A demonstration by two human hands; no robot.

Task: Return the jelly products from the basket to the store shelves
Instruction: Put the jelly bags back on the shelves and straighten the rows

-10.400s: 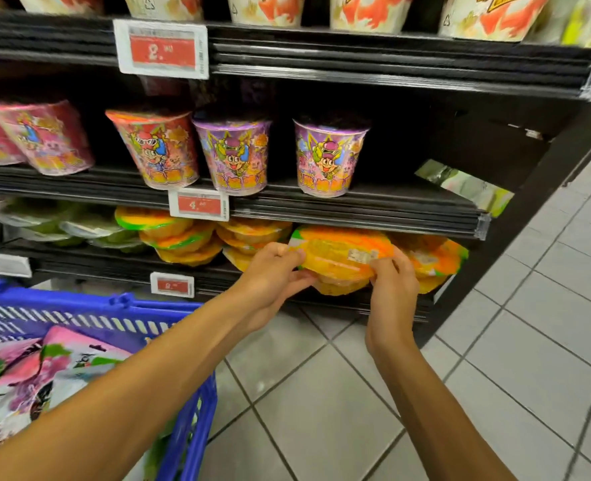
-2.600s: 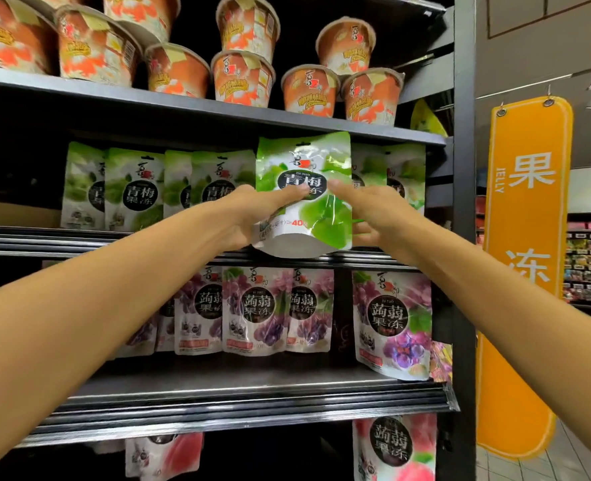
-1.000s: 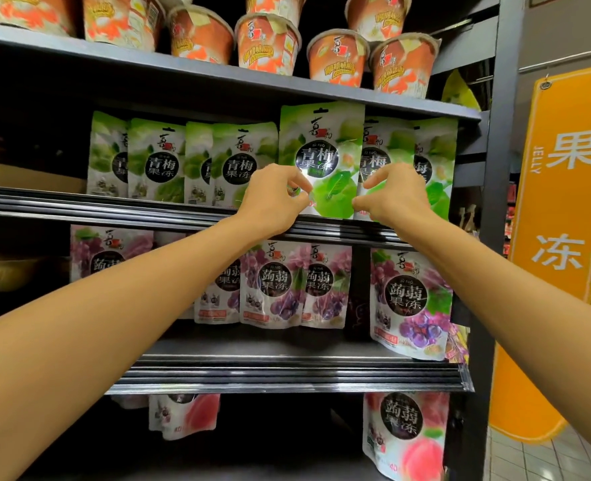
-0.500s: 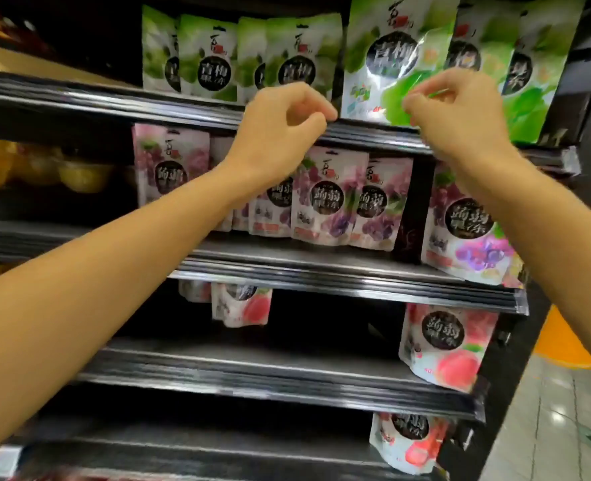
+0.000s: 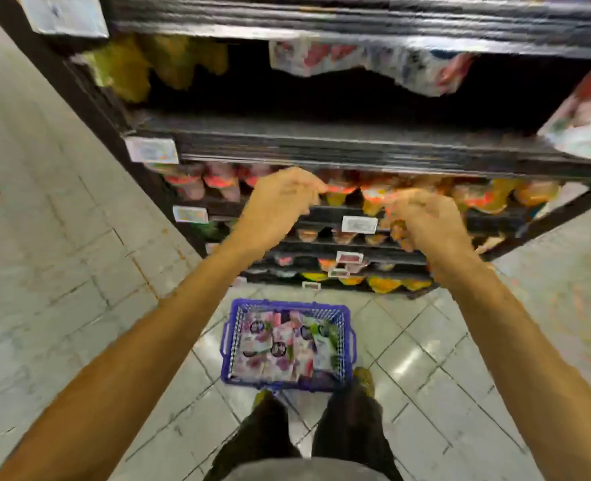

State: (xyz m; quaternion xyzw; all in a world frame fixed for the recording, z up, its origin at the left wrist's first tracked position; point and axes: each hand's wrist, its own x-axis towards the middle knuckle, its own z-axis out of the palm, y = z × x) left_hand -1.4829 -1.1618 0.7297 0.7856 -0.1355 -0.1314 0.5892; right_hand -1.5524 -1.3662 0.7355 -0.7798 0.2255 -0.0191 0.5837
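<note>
Site: retail shop, grocery aisle. Evidence: blue basket [image 5: 289,302] on tiled floor [image 5: 61,237], filled with sealed pouches [image 5: 280,345]. Beyond basket: dark tiered shelves [image 5: 322,147], many levels, front rails carrying price tags [image 5: 359,224]. Rows of packaged cups [image 5: 478,199] on levels just beyond basket; bags [image 5: 374,60] on higher level. Blurred; labels unreadable.

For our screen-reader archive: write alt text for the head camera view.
Looking down, blurred: a person's left hand and right hand, loosely curled and empty, hover before shelves of jelly cups; a blue basket of jelly pouches sits on the tiled floor by their feet.
</note>
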